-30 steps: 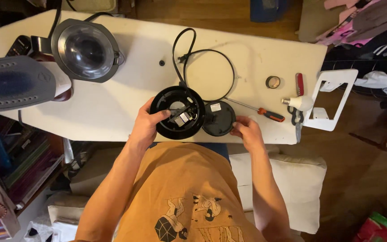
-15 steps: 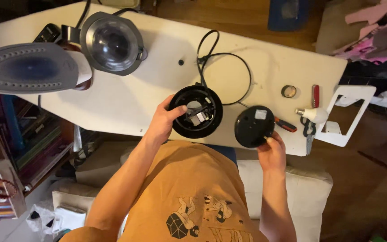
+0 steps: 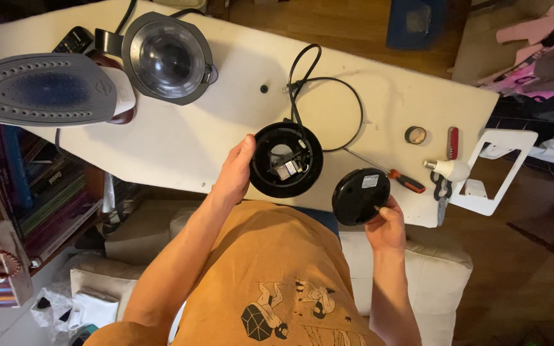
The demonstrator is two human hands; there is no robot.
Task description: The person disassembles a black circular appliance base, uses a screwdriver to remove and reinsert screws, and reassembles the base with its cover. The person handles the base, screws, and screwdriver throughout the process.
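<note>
My left hand grips the left rim of a round black kettle base, which lies opened on the white ironing board with its wiring showing. Its black cord loops away across the board. My right hand holds the detached round black bottom cover by its lower right edge, near the board's front edge and to the right of the base.
A glass kettle jug and a steam iron lie at the far left. An orange-handled screwdriver, a tape roll, a red pocket knife, a light bulb and a white frame lie at the right.
My right hand has lifted the bottom cover off the base and carried it to the right. My left hand has kept its hold on the base.
</note>
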